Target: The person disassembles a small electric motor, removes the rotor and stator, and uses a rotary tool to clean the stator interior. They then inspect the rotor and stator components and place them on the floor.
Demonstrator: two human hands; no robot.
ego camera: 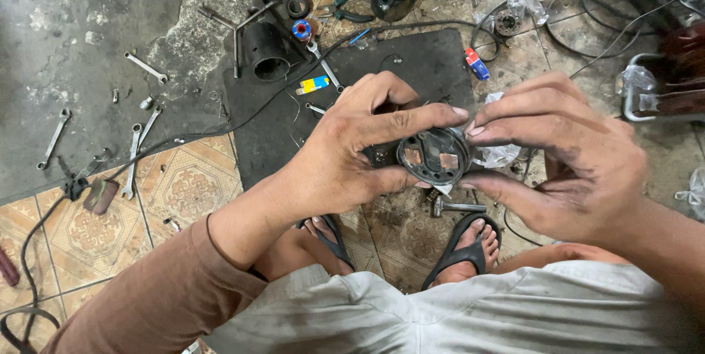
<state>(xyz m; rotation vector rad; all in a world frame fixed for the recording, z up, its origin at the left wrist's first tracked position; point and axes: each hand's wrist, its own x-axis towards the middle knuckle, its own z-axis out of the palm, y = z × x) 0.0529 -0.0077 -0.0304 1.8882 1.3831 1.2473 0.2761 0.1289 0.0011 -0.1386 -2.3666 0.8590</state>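
far left, several spanners [136,150] lie loose on the grey concrete and patterned tiles, dropped within arm's reach of someone crouching on the floor. a black cable [220,128] snakes from there across the dark rubber mat [418,56], which gives a flat bed for small parts. at the mat's upper corner sits a black cylinder [266,54] on its side with its open mouth facing the camera.

the left hand [351,150] is closed on the near side of a round metal disc [435,156], thumb below and forefinger stretched over the rim, so the perforated face tilts up toward the eyes. the disc is held in the air above the mat's edge, between both hands and over the person's sandalled feet [465,248]. the right hand [565,159] pinches the opposite rim with fingertips and thumb, steadying it; both hands are grimy. a crumpled clear plastic bag [501,153] shows just behind the disc. far right, more cables and a wrench lie by a machine.
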